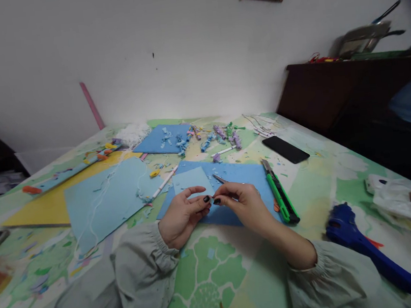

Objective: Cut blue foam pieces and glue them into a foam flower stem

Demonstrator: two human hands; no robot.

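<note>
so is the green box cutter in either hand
No, the green box cutter lies to the right of the right hand, apart from it, and the left hand is farther away.

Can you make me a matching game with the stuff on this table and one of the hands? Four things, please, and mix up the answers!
Things:
1. Cutter
2. Phone on the right side
3. Right hand
4. Long strip

Answers:
A. Pink, upright by the wall
B. Black, lying flat
C. Fingertips close to the left hand's
D. Green and black

Right pairs: 1-D, 2-B, 3-C, 4-A.
</note>
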